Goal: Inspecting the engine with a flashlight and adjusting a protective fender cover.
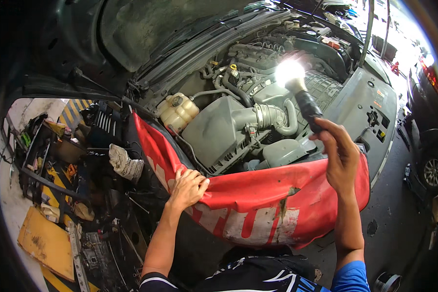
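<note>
My right hand [339, 155] is raised over the near side of the engine bay, closed on the dark handle of a lit work light [306, 104]. Its bright head glares white and washes out a patch of the engine [255, 58] behind it. My left hand [186, 189] rests on the edge of a red fender cover [258, 192] draped over the car's side, its fingers curled over the cloth. Just beyond that hand sits a grey air filter box [214, 131] with a ribbed intake hose [270, 116]. A yellowed coolant tank [177, 112] stands to its left.
The raised hood [146, 29] hangs at the upper left. On the left floor lie car parts, a white sack [125, 161] and a yellow-orange board [46, 243]. At right are the car's front panel [365, 112] and another dark car [426, 131].
</note>
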Available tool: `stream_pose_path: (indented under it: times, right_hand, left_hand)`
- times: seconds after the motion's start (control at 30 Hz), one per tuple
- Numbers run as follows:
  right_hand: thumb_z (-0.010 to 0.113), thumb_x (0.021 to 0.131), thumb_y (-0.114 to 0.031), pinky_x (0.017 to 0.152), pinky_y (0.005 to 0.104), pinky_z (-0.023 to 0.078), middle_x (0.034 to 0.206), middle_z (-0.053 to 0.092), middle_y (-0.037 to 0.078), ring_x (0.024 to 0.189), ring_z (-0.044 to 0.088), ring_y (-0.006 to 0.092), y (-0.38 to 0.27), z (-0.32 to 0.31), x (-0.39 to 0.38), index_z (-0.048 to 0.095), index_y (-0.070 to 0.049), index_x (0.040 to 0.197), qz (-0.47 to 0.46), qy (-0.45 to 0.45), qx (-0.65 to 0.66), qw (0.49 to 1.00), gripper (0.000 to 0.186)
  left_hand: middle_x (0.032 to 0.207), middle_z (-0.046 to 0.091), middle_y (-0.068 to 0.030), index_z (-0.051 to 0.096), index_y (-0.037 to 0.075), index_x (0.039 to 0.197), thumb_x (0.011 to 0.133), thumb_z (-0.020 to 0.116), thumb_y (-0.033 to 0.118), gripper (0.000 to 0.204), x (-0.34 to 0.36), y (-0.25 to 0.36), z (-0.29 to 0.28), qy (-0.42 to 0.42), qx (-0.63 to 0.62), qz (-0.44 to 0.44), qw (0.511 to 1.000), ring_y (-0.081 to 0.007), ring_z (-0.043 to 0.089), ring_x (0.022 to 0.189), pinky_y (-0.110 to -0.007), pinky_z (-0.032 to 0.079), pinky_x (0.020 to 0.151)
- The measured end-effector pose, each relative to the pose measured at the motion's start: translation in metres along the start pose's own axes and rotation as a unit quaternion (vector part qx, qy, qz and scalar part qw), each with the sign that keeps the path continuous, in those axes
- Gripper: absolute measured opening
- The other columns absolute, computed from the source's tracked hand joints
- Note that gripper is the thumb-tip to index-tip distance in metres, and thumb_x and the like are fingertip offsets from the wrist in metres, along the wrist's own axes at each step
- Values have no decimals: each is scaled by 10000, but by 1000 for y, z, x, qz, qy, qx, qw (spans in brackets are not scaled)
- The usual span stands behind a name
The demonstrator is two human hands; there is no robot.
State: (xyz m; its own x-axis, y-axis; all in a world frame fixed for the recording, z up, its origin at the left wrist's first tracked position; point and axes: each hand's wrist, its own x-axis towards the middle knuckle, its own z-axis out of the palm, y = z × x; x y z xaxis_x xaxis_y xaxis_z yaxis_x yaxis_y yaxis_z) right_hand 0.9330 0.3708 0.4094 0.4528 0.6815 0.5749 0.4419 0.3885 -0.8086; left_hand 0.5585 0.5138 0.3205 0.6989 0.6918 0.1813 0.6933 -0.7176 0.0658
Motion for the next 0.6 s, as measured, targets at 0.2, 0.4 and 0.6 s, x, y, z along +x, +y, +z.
stream_pose_path:
  times: [0.2,0.4,0.6]
  right_hand:
    - [561,1006,-140,708,252,454,869,708,52,771,579,98,35,46,54,678,-62,1203,36,-47,-58,997,242]
    - [563,1000,-188,841,347,499,878,740,90,860,680,190,82,73,75,676,-88,1189,88,-90,-97,987,242]
    - [552,993,-165,819,362,495,861,743,70,838,681,276,112,97,80,673,-75,1123,40,-180,-126,975,200]
  left_hand:
    - [928,705,-91,731,63,884,969,528,303,326,9,-14,-9,-114,19,38,993,-261,609,974,-513,360,913]
    - [930,711,-84,718,50,882,972,532,275,306,5,-14,0,-90,36,29,995,-262,617,994,-524,353,1018]
    - [1203,627,-195,629,-28,1184,997,547,140,265,-71,4,18,392,-206,-155,883,-347,578,1139,-448,409,1030]
